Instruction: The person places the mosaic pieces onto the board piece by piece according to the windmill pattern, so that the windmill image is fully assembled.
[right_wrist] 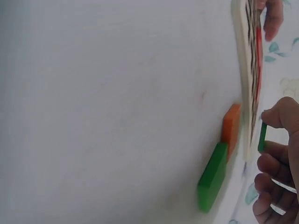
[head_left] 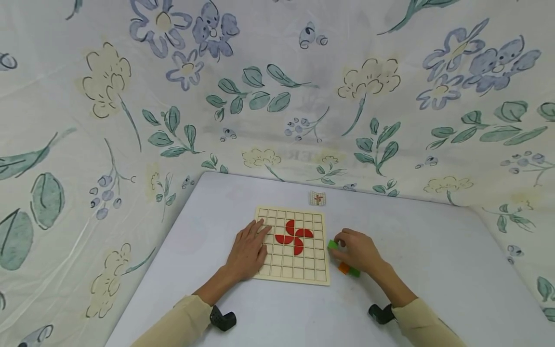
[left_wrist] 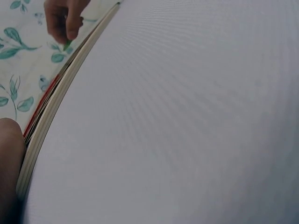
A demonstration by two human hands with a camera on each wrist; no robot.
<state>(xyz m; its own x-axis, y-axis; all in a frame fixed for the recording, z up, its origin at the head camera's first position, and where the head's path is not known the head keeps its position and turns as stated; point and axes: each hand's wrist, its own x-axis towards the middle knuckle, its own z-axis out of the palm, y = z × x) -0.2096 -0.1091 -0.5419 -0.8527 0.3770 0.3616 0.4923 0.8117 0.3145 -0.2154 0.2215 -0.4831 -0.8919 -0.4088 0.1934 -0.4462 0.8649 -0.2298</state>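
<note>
A pale wooden grid board [head_left: 270, 272] lies flat on the white table, with several red curved pieces [head_left: 298, 246] set as a pinwheel near its middle. My left hand [head_left: 249, 248] rests on the board's left side, fingers spread over the squares. Off the board's right edge, my right hand [head_left: 357, 250] pinches a small green tile [right_wrist: 263, 136] between thumb and finger. Just below that hand, an orange tile [right_wrist: 231, 128] and a second green tile [right_wrist: 212, 177] lie on the table, close together. The left wrist view shows mostly tabletop and the board's edge [left_wrist: 65, 91].
Behind the board lies a small card [head_left: 317, 198] bearing a red pinwheel on a grid. The white table [head_left: 412, 241] extends to the right. Floral cloth [head_left: 277, 96] hangs behind and at the sides. Black wrist devices [head_left: 223, 319] sit at both sleeves.
</note>
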